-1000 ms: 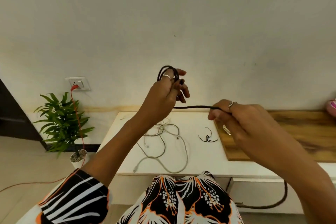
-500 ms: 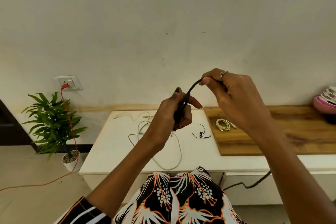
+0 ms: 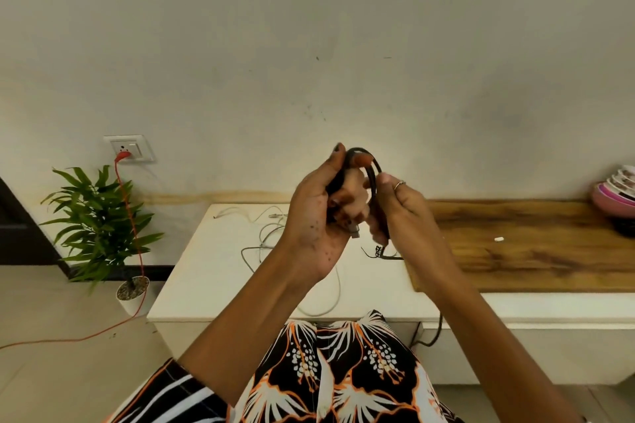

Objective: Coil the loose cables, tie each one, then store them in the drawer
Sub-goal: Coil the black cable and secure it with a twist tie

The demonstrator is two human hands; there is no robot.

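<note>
A black cable (image 3: 372,168) arches in a loop between both hands, held up in front of the wall above the white table (image 3: 213,271). My left hand (image 3: 319,216) grips the bundled loops, with a metal plug end showing below its fingers. My right hand (image 3: 395,209) pinches the loop's right side. The cable's tail hangs down past the table's front edge (image 3: 434,336). Loose white cables (image 3: 264,240) lie tangled on the table behind my left arm. A small black tie (image 3: 378,252) lies on the table under my hands.
A wooden board (image 3: 536,244) covers the table's right part, with a small white piece (image 3: 499,239) on it. Stacked pink bowls (image 3: 615,196) sit at the far right. A potted plant (image 3: 99,227) and an orange cord (image 3: 130,216) plugged into a wall socket stand to the left.
My hands have come together and the cable between them has bent from a straight stretch into a loop. The view has shifted left, and the small white coil on the board is now hidden.
</note>
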